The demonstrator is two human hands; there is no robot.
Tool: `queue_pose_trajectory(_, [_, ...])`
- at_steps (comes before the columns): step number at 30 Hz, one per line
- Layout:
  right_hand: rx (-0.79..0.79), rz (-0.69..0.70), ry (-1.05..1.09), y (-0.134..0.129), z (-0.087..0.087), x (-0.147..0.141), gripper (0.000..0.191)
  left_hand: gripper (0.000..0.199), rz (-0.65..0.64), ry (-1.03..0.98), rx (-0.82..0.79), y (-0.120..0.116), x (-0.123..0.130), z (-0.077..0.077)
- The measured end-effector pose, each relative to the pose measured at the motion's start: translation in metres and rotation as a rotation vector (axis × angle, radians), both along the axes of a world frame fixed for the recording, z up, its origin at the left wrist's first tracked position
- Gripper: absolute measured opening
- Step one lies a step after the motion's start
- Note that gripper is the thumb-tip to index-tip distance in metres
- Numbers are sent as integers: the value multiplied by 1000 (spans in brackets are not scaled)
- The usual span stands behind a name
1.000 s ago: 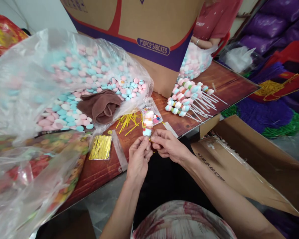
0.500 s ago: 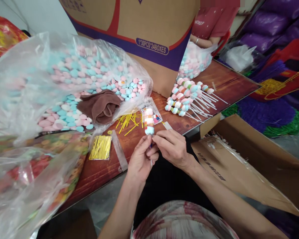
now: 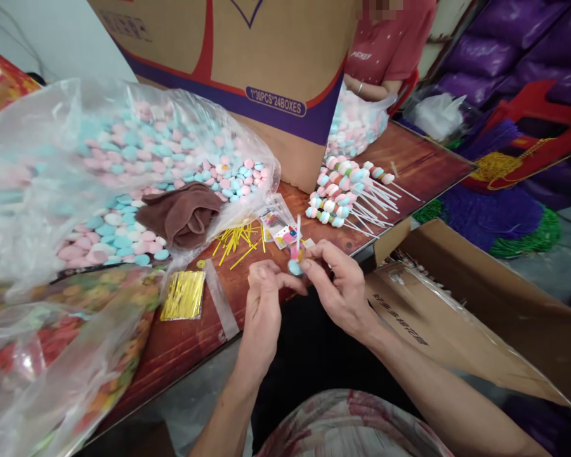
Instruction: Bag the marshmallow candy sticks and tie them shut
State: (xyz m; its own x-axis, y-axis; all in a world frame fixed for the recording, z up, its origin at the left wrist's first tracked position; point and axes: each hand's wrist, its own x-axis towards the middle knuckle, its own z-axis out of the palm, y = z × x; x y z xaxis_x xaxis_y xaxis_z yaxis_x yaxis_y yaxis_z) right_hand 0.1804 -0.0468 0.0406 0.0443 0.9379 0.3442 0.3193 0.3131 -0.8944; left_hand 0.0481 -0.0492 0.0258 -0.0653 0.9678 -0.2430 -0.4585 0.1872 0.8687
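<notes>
My right hand (image 3: 335,279) pinches a candy skewer (image 3: 294,266) between thumb and fingers; a blue piece shows nearest me, and a pale stick rises beyond it. Just left of the skewer, my left hand (image 3: 269,285) is closed, its thumb against its curled fingers, and anything inside is hidden. Small printed packets (image 3: 284,233) lie behind the skewer. Loose yellow ties (image 3: 238,243) are spread to their left, near a packed bundle of yellow ties (image 3: 183,295). Finished-looking skewers (image 3: 340,190) are piled at the right with their white sticks pointing right.
A big bag of pastel candies (image 3: 162,149) with a brown cloth (image 3: 183,216) fills the left; a bag of coloured rings (image 3: 71,330) is nearer. A large carton (image 3: 285,133) stands behind. An open box (image 3: 457,317) is at the right. A person (image 3: 390,51) sits across.
The skewer, upright between both hands before, has tipped and is now in my right hand. My left hand has moved slightly away from it. The whole view has shifted a little.
</notes>
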Motion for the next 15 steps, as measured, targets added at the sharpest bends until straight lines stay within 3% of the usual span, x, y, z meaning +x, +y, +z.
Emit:
queue_pose_trajectory(3, [22, 20, 28, -7, 0, 0, 15, 39, -136, 102, -22, 0, 2, -11])
queue_pose_trajectory(6, [-142, 12, 213, -19, -6, 4, 19, 31, -245, 70, -1, 1, 10, -14])
queue_pose_trajectory(10, [-426, 72, 370, -41, -20, 12, 30, 20, -191, 201, 80, -1, 31, -12])
queue_pose_trajectory(12, [-475, 26, 453, -51, -30, 18, 32, 20, -252, 390, 224, 5, 41, -12])
queue_pose_trajectory(15, [-436, -204, 662, -57, -43, 46, 23, 19, -382, 691, 522, 33, 42, -16])
